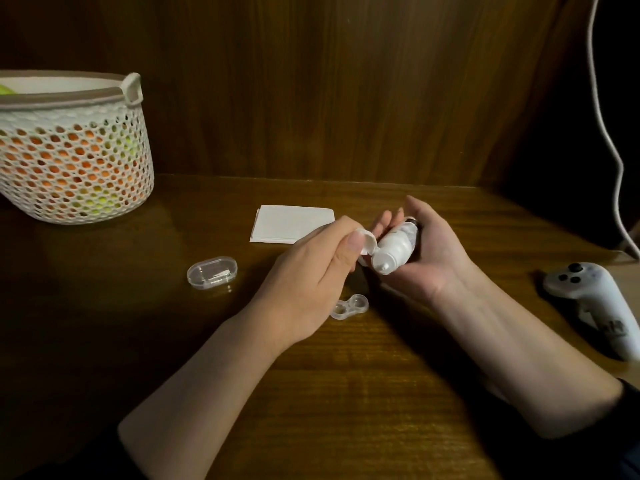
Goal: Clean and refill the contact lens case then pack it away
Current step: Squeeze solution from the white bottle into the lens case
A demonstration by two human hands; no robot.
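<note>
Two hands meet just above the contact lens case (pixel 349 307), which I take as the landmark for everything else. The right hand (pixel 420 252) cradles a small white solution bottle (pixel 394 249), fingers curled round its body, with the nozzle tilted down and toward the case. The left hand (pixel 311 271) pinches the bottle's hinged flip cap (pixel 366 241) between thumb and forefinger, holding it swung open.

That bottle looks light and soft-walled, so a gentle squeeze at mid-body should do; a hard one would likely flood the shallow wells. Its smooth plastic may be slippery if wet.

Below the bottle, the case lies flat on the wooden table (pixel 381 393), partly hidden by the left hand, its clear wells showing without lids. It is tiny, stiff and very light, so it will probably skate when nudged; best to pinch it at the narrow bridge between the wells.

Left of the case and a little farther back sits a clear oval box (pixel 212 273), lid closed. Beyond the case lies a folded white tissue (pixel 291 223). Far left of it stands a mesh basket (pixel 72 147); well to its right rests a white controller (pixel 595 303).
</note>
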